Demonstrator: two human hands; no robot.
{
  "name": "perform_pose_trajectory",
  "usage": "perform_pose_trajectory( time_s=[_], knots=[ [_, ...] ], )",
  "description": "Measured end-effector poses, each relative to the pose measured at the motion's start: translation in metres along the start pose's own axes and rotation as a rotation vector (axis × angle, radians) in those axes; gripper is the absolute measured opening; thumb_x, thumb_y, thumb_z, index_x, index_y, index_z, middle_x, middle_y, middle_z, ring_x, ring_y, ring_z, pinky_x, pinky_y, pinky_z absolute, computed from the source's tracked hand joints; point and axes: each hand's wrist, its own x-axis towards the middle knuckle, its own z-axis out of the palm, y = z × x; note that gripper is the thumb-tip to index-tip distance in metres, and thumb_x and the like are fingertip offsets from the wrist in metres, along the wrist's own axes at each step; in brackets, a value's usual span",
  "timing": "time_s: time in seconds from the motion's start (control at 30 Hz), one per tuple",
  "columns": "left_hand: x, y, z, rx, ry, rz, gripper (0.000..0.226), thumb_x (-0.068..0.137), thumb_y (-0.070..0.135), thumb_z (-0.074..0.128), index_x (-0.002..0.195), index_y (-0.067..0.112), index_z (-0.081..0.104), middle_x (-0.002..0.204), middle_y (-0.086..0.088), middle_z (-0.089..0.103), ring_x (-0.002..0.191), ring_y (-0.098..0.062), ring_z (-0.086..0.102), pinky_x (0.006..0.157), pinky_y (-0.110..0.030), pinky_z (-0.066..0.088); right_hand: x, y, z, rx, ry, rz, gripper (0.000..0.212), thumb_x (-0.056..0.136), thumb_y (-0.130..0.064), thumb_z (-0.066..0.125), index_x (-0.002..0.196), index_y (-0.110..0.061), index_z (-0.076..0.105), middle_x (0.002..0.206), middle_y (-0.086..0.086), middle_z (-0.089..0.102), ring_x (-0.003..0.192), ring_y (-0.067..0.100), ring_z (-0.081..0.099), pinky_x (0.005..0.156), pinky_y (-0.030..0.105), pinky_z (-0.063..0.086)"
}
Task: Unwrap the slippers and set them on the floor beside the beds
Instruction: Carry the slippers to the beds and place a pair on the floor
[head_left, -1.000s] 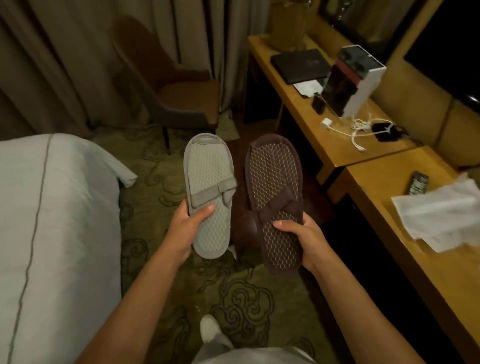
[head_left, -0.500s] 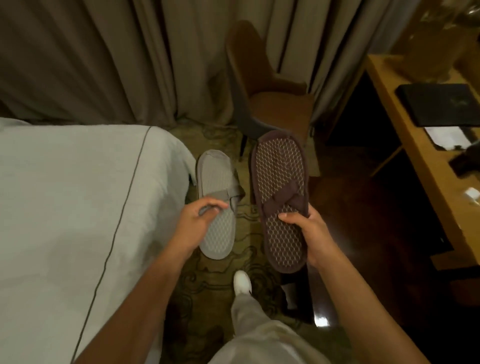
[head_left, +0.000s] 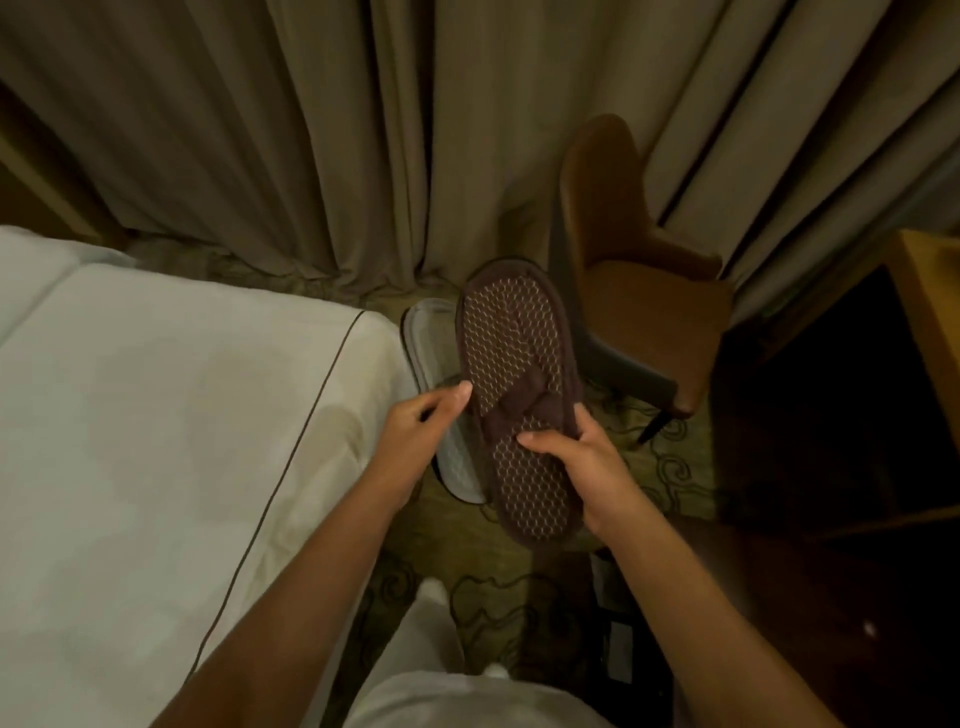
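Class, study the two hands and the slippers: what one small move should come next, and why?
Probably untie the band around the brown slippers. The right hand grips them sole-up, the left hand holds the grey slippers partly behind them, and both bundles are above the carpet beside the bed.

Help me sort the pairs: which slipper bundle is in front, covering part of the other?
The dark brown slippers, in the right hand. They overlap the pale grey slippers, in the left hand, which show only along the brown bundle's left edge, nearer the bed.
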Motion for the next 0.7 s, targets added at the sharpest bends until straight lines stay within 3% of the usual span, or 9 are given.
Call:
perform_pose_trajectory(
  time_s=[0.13, 0.2, 0.3, 0.4, 0.47, 0.57, 0.63, 0.7],
  knots=[
    [0.090, 0.001, -0.010, -0.025, -0.002, 0.023, 0.055, 0.078, 0.060, 0.070, 0.121, 0.026, 0.072, 0.121, 0.012, 0.072, 0.117, -0.004, 0.064, 0.104, -0.031, 0.050, 0.085, -0.023, 0.023, -0.194, 0.017, -0.092, 0.049, 0.088, -0.016, 0.073, 0.129, -0.035, 0.055, 0.113, -0.015, 0.073, 0.105, 0.007, 0.069, 0.086, 0.027, 0.056],
    [0.140, 0.003, -0.018, -0.034, -0.004, 0.046, 0.050, 0.080, 0.059, 0.070, 0.121, 0.031, 0.072, 0.121, 0.015, 0.072, 0.118, -0.003, 0.064, 0.098, -0.023, 0.052, 0.132, -0.037, 0.034, -0.267, 0.015, -0.129, 0.050, 0.092, -0.023, 0.070, 0.136, -0.038, 0.051, 0.118, -0.019, 0.071, 0.111, 0.003, 0.066, 0.095, 0.029, 0.052],
    [0.210, 0.012, -0.035, -0.082, 0.020, 0.027, 0.045, 0.080, 0.057, 0.071, 0.119, 0.036, 0.070, 0.119, 0.017, 0.072, 0.116, -0.001, 0.064, 0.092, -0.017, 0.052, 0.198, -0.064, 0.052, -0.339, -0.013, -0.114, 0.048, 0.094, -0.032, 0.066, 0.130, -0.057, 0.046, 0.121, -0.031, 0.065, 0.113, -0.008, 0.061, 0.093, 0.017, 0.048],
    [0.271, 0.033, -0.051, -0.108, 0.019, 0.021, 0.040, 0.085, 0.049, 0.070, 0.121, 0.032, 0.070, 0.115, 0.017, 0.073, 0.115, -0.004, 0.065, 0.090, -0.015, 0.053, 0.255, -0.098, 0.066, -0.343, -0.014, -0.081, 0.052, 0.090, -0.044, 0.067, 0.137, -0.052, 0.046, 0.124, -0.029, 0.065, 0.114, -0.006, 0.061, 0.094, 0.018, 0.048],
    [0.303, 0.047, -0.061, -0.140, 0.003, -0.008, 0.053, 0.081, 0.052, 0.069, 0.126, 0.024, 0.069, 0.119, 0.008, 0.073, 0.115, -0.009, 0.066, 0.097, -0.027, 0.054, 0.290, -0.121, 0.071, -0.290, -0.046, -0.002, 0.053, 0.085, -0.061, 0.064, 0.135, -0.050, 0.052, 0.128, -0.021, 0.065, 0.115, -0.002, 0.063, 0.092, 0.020, 0.050],
    [0.346, 0.061, -0.079, -0.256, 0.000, -0.068, 0.073, 0.072, 0.055, 0.074, 0.134, 0.019, 0.063, 0.127, 0.000, 0.070, 0.119, -0.017, 0.065, 0.106, -0.047, 0.049, 0.338, -0.153, 0.076, -0.255, -0.088, 0.115, 0.048, 0.083, -0.078, 0.049, 0.112, -0.048, 0.072, 0.118, -0.010, 0.073, 0.107, 0.009, 0.070, 0.081, 0.022, 0.058],
    [0.375, 0.065, -0.090, -0.314, 0.030, -0.073, 0.081, 0.067, 0.055, 0.080, 0.136, 0.017, 0.060, 0.130, -0.001, 0.068, 0.122, -0.018, 0.063, 0.108, -0.048, 0.047, 0.370, -0.163, 0.080, -0.251, -0.058, 0.110, 0.051, 0.081, -0.076, 0.055, 0.108, -0.039, 0.077, 0.111, -0.004, 0.076, 0.103, 0.014, 0.073, 0.077, 0.023, 0.059],
    [0.402, 0.069, -0.101, -0.304, 0.099, -0.075, 0.086, 0.064, 0.056, 0.085, 0.137, 0.017, 0.059, 0.131, -0.003, 0.067, 0.123, -0.020, 0.062, 0.108, -0.047, 0.047, 0.401, -0.168, 0.086, -0.252, -0.050, 0.073, 0.062, 0.070, -0.072, 0.072, 0.111, -0.026, 0.076, 0.111, 0.005, 0.076, 0.105, 0.022, 0.072, 0.087, 0.036, 0.059]
  ],
)
